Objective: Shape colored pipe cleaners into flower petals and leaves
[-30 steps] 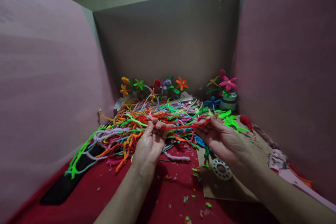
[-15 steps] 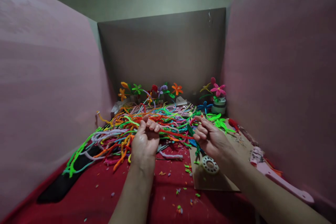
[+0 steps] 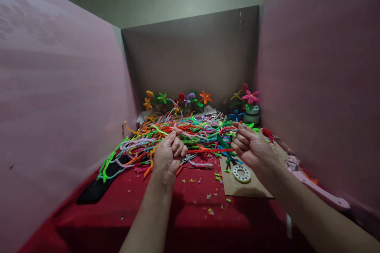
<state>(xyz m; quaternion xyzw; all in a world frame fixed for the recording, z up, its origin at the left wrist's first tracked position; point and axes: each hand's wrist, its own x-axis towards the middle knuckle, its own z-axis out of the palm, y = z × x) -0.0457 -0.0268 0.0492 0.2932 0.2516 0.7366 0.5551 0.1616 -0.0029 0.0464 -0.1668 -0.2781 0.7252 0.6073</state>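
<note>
Both hands are raised over a red cloth-covered table (image 3: 166, 213), each closed in a loose fist on one end of a thin red fuzzy pipe cleaner (image 3: 208, 150) that runs nearly level between them. The left hand (image 3: 169, 156) has its fingers curled tight around the wire's left end; the right hand (image 3: 252, 148) pinches the right end with fingers folded toward the palm. The wire hangs just above the near edge of a large tangled heap of multicoloured pipe cleaners (image 3: 166, 134) spread across the table. Below the right hand lies a flat brown cardboard sheet (image 3: 252, 187) bearing a white ring-shaped tape roll (image 3: 241, 173). A row of small pipe-cleaner flowers (image 3: 178, 99) stands along the back wall, and a pink pipe-cleaner flower in a small pot (image 3: 251, 104) sits at the right rear. Small coloured clippings (image 3: 210, 210) dot the cloth near the wrists.
</note>
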